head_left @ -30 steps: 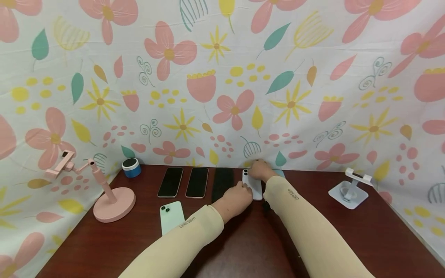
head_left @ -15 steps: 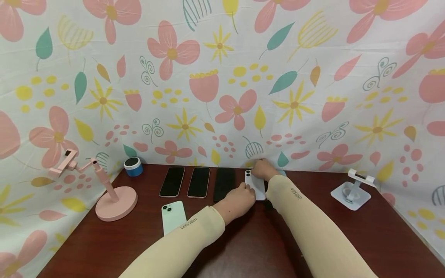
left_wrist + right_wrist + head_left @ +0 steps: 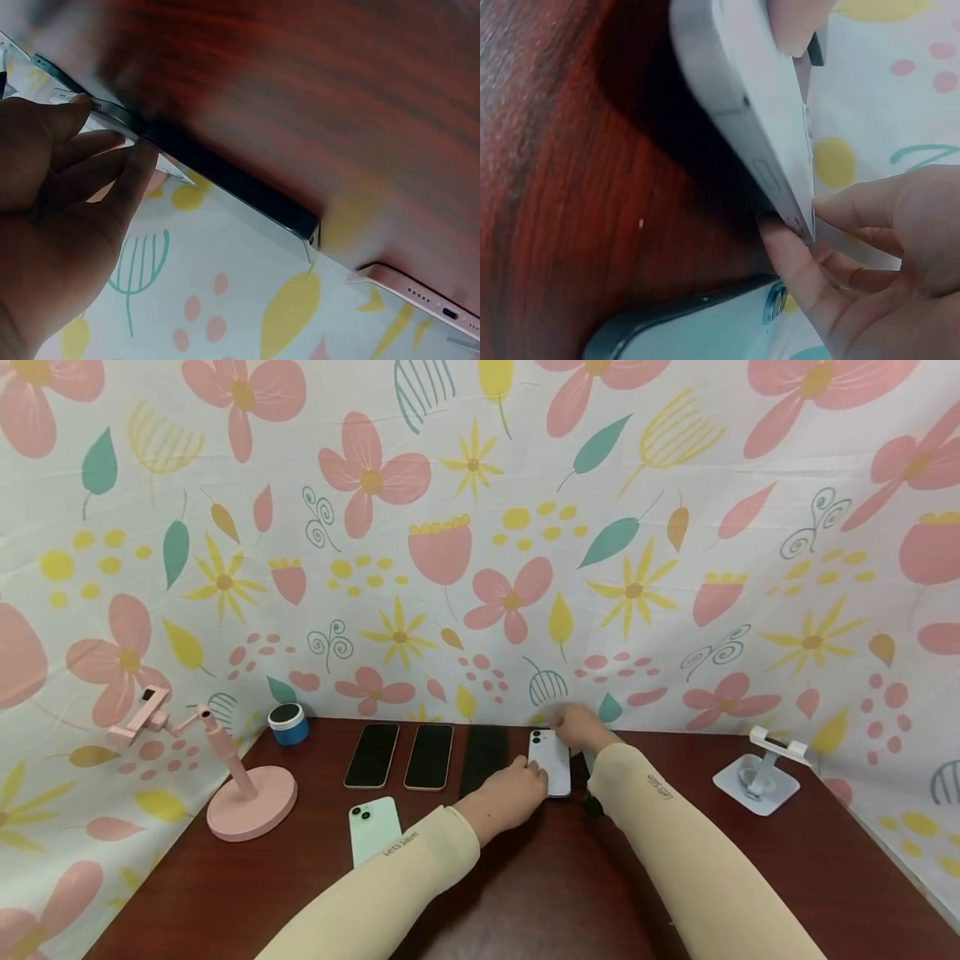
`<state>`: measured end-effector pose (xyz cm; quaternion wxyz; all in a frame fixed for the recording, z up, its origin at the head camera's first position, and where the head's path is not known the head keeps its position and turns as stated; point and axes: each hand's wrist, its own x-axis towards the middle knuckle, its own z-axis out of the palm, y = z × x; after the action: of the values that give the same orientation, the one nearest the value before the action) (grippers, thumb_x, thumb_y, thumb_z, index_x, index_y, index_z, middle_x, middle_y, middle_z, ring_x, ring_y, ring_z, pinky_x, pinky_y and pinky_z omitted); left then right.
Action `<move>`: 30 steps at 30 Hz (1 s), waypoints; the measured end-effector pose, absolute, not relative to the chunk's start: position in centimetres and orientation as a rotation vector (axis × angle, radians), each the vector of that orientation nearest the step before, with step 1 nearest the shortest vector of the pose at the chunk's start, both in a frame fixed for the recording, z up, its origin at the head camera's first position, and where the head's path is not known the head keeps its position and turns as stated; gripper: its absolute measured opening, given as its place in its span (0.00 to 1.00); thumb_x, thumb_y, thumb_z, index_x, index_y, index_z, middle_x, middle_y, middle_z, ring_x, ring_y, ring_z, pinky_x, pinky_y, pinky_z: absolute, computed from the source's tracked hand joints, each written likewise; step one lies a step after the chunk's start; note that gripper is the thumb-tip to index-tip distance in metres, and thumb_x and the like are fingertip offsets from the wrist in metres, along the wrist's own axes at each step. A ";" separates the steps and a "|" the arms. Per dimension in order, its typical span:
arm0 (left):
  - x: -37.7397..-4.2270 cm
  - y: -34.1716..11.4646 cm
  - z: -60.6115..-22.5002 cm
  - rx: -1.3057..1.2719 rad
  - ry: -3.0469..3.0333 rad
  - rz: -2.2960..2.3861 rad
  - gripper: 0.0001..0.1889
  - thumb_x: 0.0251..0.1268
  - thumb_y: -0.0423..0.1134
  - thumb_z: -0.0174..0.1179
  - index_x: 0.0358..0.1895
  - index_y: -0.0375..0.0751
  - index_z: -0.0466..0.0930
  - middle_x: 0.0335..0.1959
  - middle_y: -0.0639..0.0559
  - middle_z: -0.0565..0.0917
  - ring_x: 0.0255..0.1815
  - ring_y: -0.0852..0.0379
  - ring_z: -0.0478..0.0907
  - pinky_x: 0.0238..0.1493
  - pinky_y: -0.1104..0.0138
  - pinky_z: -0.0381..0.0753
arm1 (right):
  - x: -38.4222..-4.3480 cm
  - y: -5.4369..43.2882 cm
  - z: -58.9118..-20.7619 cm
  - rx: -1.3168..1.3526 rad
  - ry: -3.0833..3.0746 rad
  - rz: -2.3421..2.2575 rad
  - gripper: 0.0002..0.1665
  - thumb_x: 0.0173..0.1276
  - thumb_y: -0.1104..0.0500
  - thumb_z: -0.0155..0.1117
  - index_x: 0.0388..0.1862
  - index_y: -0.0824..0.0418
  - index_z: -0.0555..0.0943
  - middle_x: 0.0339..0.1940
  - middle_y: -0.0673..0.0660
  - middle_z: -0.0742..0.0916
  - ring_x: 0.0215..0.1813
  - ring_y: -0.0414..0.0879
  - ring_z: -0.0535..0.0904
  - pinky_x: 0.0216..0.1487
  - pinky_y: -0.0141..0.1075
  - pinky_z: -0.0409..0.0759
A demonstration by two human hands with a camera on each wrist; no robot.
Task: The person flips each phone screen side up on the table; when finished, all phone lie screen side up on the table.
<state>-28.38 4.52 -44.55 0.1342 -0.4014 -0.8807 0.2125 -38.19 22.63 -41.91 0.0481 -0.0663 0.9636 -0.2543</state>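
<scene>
A white smartphone (image 3: 550,767) lies back up, its twin cameras at the far left corner, near the back of the table. My left hand (image 3: 506,797) holds its near left edge; the left wrist view shows thumb and fingers at the edge of the white smartphone (image 3: 114,112). With thumb and finger, my right hand (image 3: 877,262) pinches the far right corner. A dark shadow lies beside the phone in the right wrist view; whether it is lifted I cannot tell. Left of it is a black phone (image 3: 483,758). A pale teal phone (image 3: 705,326) lies to its right, mostly hidden by my right arm.
Two dark-screened phones, one left (image 3: 372,755) and one right (image 3: 429,756), and a mint green phone (image 3: 373,825) lie leftward. A pink phone stand (image 3: 251,802) and blue round speaker (image 3: 288,725) stand at left, a white stand (image 3: 757,777) at right. A patterned cloth (image 3: 480,568) hangs behind.
My right hand has shifted slightly right along the white smartphone's far end, uncovering more of its back. The left hand has stayed at the near left edge.
</scene>
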 end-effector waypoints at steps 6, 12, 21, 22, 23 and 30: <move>-28.6 4.0 -43.9 -1.191 -2.686 0.378 0.16 0.87 0.44 0.52 0.64 0.43 0.82 0.54 0.52 0.90 0.53 0.61 0.84 0.59 0.70 0.77 | -37.9 23.5 -41.7 -0.091 2.834 -0.978 0.21 0.77 0.67 0.55 0.62 0.77 0.83 0.62 0.75 0.85 0.49 0.60 0.89 0.42 0.42 0.92; -29.2 3.8 -43.8 -1.195 -2.825 0.161 0.24 0.87 0.45 0.53 0.79 0.49 0.70 0.64 0.50 0.87 0.58 0.58 0.85 0.63 0.68 0.77 | -37.7 23.8 -42.0 -0.038 2.793 -1.137 0.23 0.80 0.63 0.54 0.65 0.77 0.81 0.67 0.76 0.82 0.58 0.63 0.87 0.47 0.43 0.93; -29.5 3.5 -44.0 -1.235 -2.821 0.108 0.28 0.88 0.45 0.51 0.85 0.56 0.61 0.68 0.47 0.86 0.63 0.57 0.85 0.62 0.68 0.79 | -37.6 24.1 -42.5 0.054 2.685 -1.361 0.26 0.84 0.60 0.51 0.70 0.76 0.78 0.70 0.75 0.81 0.62 0.63 0.87 0.55 0.44 0.91; -29.5 3.4 -44.0 -1.240 -2.822 0.092 0.29 0.88 0.45 0.51 0.85 0.56 0.61 0.68 0.46 0.86 0.62 0.57 0.86 0.62 0.67 0.80 | -37.5 24.2 -42.5 0.064 2.665 -1.384 0.26 0.85 0.59 0.50 0.71 0.76 0.77 0.71 0.75 0.80 0.63 0.63 0.86 0.56 0.44 0.91; -29.5 3.4 -43.9 -1.239 -2.824 0.082 0.29 0.88 0.45 0.52 0.85 0.56 0.61 0.68 0.46 0.85 0.62 0.56 0.86 0.63 0.67 0.80 | -37.5 24.2 -42.5 0.087 2.645 -1.410 0.26 0.85 0.58 0.50 0.72 0.74 0.77 0.73 0.74 0.79 0.64 0.63 0.85 0.57 0.43 0.91; -29.2 3.1 -43.5 -1.231 -2.860 0.016 0.30 0.87 0.44 0.53 0.86 0.55 0.60 0.69 0.45 0.85 0.64 0.55 0.85 0.66 0.65 0.81 | -36.9 24.2 -42.4 0.141 2.565 -1.528 0.27 0.87 0.58 0.49 0.75 0.72 0.75 0.77 0.73 0.75 0.67 0.63 0.83 0.59 0.41 0.90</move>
<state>-29.21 3.12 -43.49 0.0140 -0.3955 -0.9184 0.0052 -36.91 24.23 -42.43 0.0762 0.0469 0.8557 -0.5097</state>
